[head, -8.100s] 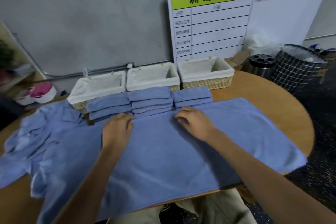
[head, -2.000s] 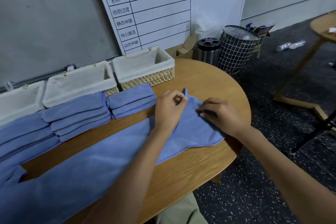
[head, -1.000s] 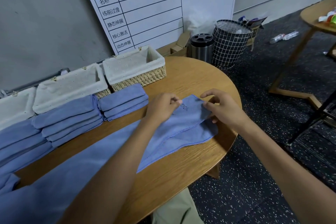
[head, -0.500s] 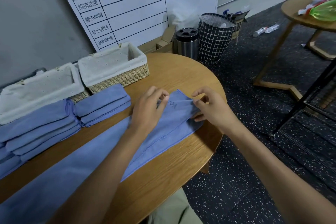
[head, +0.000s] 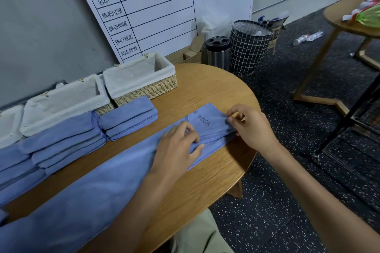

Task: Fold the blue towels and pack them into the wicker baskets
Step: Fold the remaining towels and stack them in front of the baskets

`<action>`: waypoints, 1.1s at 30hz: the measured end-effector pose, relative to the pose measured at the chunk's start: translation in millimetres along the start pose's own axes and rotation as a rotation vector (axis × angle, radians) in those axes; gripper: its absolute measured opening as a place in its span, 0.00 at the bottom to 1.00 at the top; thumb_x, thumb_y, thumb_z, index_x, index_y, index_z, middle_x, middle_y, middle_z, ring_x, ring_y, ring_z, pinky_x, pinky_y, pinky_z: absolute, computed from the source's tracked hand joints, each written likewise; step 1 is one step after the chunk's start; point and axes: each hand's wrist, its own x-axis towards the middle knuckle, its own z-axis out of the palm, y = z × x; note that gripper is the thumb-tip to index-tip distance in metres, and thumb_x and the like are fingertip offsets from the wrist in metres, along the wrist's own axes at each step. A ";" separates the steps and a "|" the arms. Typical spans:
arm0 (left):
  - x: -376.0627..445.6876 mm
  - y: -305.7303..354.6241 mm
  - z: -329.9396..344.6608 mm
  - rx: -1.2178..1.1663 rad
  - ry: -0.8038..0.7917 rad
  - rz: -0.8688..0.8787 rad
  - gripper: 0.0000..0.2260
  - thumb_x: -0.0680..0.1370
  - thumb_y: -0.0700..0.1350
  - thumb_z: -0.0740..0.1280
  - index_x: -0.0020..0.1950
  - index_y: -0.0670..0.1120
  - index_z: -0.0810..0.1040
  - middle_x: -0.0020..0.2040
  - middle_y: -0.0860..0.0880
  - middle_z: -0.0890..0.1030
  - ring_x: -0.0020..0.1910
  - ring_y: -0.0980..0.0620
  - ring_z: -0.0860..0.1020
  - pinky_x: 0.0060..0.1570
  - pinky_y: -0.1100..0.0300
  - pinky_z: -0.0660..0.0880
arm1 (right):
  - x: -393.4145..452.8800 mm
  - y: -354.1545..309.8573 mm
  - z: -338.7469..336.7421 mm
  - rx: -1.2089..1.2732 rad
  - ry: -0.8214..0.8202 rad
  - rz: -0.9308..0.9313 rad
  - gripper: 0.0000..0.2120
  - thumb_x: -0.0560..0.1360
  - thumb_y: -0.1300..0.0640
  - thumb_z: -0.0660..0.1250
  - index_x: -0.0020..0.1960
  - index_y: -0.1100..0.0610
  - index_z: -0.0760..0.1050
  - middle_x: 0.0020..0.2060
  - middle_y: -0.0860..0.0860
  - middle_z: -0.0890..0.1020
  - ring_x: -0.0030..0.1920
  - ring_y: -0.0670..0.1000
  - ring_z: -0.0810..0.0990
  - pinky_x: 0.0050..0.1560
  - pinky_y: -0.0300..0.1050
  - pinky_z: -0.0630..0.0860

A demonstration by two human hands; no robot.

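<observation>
Towel (head: 107, 187) stretched long across table (head: 216, 172), left hand (head: 176, 150) curled, gripping its folded layers, right hand (head: 249, 127) pinching the end at three o'clock, baskets (head: 141, 76) at eleven.

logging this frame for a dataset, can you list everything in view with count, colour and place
long towel: one, blue, folded lengthwise across the table, printed end at the right
folded towel stacks: three, blue, in front of the baskets
wicker baskets: three in view, tan with white liners, back of the table
table: one, wooden, rounded end
board: one, white with green header, against the wall
steel bin: one, silver and black, on the floor
grid hamper: one, black with white lines, beside the bin
second table: one, wooden, far right
left hand: pinching the towel's near edge
right hand: pinching the towel's end
</observation>
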 end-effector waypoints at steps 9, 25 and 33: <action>-5.4 3.0 -7.7 0.032 0.002 -0.019 0.03 0.75 0.50 0.75 0.45 0.51 0.84 0.41 0.55 0.70 0.42 0.51 0.74 0.44 0.50 0.71 | 6.0 -2.3 6.5 -0.144 0.028 -0.093 0.03 0.80 0.57 0.67 0.52 0.54 0.79 0.42 0.51 0.79 0.41 0.51 0.77 0.35 0.40 0.69; -34.0 10.3 -5.7 0.094 -0.254 -0.190 0.28 0.78 0.65 0.49 0.76 0.60 0.68 0.78 0.52 0.64 0.76 0.48 0.62 0.70 0.43 0.61 | 5.7 11.9 9.7 -0.164 -0.033 -0.111 0.05 0.79 0.67 0.65 0.47 0.63 0.80 0.47 0.56 0.71 0.43 0.54 0.72 0.42 0.46 0.69; -49.4 4.2 -11.7 0.173 -0.420 -0.166 0.33 0.76 0.71 0.38 0.79 0.62 0.35 0.80 0.55 0.32 0.79 0.46 0.32 0.74 0.33 0.38 | 9.3 16.1 15.0 -0.166 0.010 -0.135 0.07 0.79 0.64 0.63 0.47 0.64 0.79 0.44 0.53 0.69 0.40 0.49 0.67 0.43 0.43 0.72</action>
